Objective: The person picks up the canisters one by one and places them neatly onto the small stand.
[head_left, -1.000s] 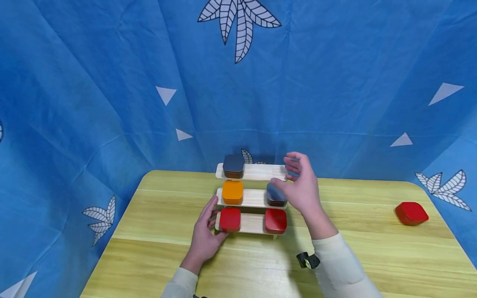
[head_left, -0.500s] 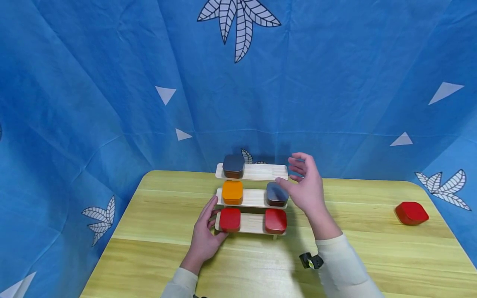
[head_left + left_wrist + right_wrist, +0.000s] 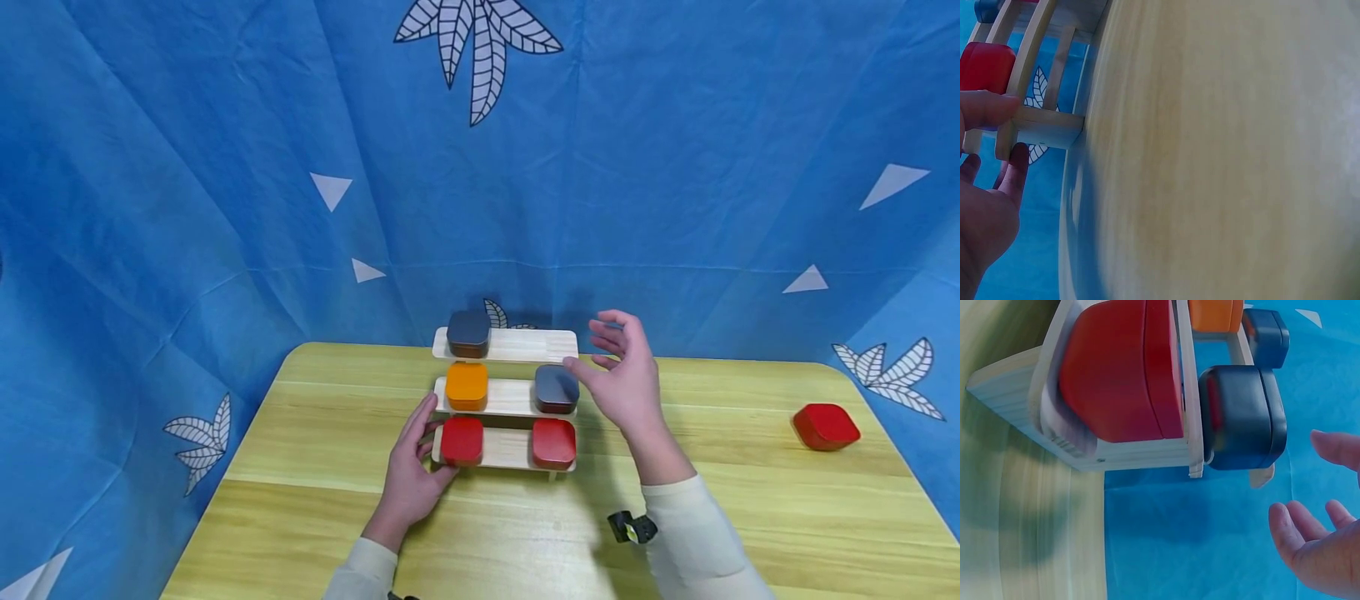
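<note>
A three-tier wooden display rack (image 3: pixel 506 450) stands at the middle back of the table. On its bottom tier sit a red box (image 3: pixel 462 442) at the left and another red box (image 3: pixel 554 443) at the right. The middle tier bears an orange box (image 3: pixel 467 387) and a dark blue box (image 3: pixel 557 390); one more dark blue box (image 3: pixel 468 334) is on the top tier's left. My left hand (image 3: pixel 412 479) grips the bottom tier's left end, thumb (image 3: pixel 988 109) and fingers on opposite sides of the board. Just right of the upper tiers, my right hand (image 3: pixel 628 383) holds nothing, its fingers loosely curved.
A lone red box (image 3: pixel 827 427) lies on the wooden table (image 3: pixel 735 475) near its right edge. A blue patterned cloth (image 3: pixel 675 167) hangs close behind the rack and along both sides.
My right hand has drifted to the right, away from the rack's upper tiers and the dark blue box. The left hand and the boxes have stayed in place.
</note>
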`<state>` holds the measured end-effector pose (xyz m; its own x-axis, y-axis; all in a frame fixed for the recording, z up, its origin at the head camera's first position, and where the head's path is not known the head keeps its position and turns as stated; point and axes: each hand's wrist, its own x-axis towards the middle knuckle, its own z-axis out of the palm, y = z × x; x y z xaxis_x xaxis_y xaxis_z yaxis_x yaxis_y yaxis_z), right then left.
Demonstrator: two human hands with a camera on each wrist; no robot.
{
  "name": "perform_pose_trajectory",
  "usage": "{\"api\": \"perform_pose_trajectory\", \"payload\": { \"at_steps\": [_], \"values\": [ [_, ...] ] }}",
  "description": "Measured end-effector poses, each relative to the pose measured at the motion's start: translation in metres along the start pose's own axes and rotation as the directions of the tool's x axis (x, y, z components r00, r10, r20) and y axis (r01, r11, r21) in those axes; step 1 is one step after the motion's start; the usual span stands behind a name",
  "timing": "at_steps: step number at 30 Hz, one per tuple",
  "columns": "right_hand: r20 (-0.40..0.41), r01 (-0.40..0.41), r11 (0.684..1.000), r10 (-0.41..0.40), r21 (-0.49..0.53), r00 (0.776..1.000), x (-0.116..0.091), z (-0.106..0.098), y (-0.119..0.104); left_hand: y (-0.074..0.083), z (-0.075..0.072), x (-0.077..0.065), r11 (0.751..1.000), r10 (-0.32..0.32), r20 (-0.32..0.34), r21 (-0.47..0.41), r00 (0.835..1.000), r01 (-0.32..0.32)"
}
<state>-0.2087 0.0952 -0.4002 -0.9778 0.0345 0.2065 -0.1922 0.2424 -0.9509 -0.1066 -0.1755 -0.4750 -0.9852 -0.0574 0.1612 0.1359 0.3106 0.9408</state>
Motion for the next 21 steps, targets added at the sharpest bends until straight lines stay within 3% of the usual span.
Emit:
{"api": "perform_pose_trajectory", "payload": {
  "at_steps": [21],
  "values": [
    [-0.057,-0.071,0.997,0.072,0.027,0.996,-0.006,-0.021,0.016,-0.002,0.0,0.0,1.0,0.004,0.0,0.018,1.0,-0.004]
  ]
}}
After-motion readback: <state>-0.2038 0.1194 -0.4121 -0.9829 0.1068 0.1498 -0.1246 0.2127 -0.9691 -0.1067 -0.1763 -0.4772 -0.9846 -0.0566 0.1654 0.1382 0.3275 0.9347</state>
